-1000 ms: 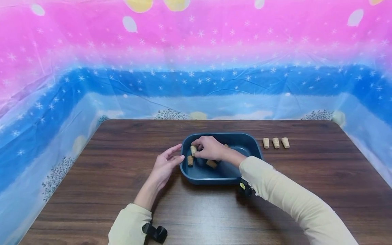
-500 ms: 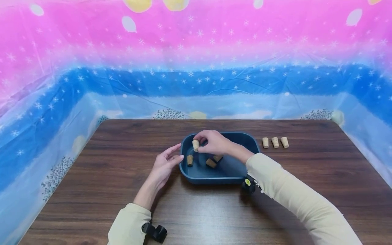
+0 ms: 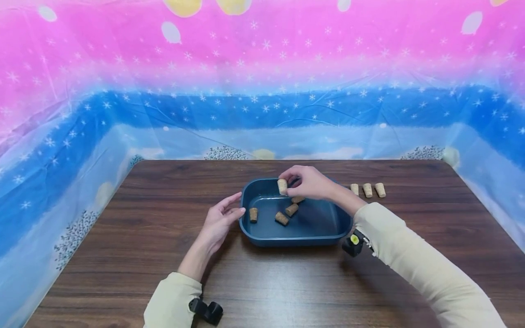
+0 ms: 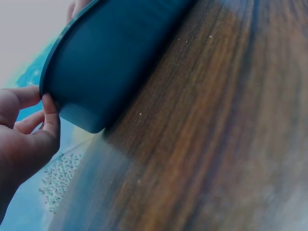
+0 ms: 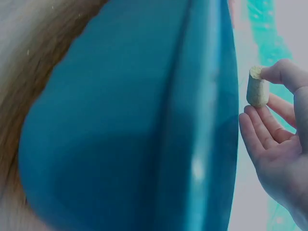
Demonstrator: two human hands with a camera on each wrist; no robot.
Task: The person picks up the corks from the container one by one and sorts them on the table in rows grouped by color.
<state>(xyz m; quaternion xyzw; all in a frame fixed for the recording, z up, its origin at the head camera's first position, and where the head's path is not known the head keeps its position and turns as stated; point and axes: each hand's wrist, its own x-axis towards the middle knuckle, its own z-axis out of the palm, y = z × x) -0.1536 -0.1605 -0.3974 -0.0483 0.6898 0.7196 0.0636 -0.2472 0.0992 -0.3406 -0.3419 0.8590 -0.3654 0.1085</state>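
My right hand [image 3: 311, 183] pinches a tapered cork stopper [image 3: 282, 187] between thumb and fingers, over the back rim of a dark blue tub [image 3: 313, 239]. In the right wrist view, the cork [image 5: 258, 87] sits upright between thumb and fingertips, just past the tub wall [image 5: 120, 120]. My left hand [image 3: 219, 223] touches the left end of the tub with extended thumb and forefinger, and in the left wrist view its fingertips [image 4: 47, 100] lie right at the rim. Inside the tub, one cork [image 3: 253, 215] stands at the left, and several lie near the middle, including a tipped cork [image 3: 281, 218].
Three corks stand in a row on the wooden table [image 3: 262, 282], right of the tub; the right forearm partly covers the nearest cork [image 3: 354, 188], and the farthest cork [image 3: 380, 190] is at the row's end. A patterned pink and blue cloth [image 3: 262, 109] hangs behind the table.
The right hand has lifted a cork from the tub's left part and carried it right and back, up to the rear rim. The left hand stays at the tub's left end.
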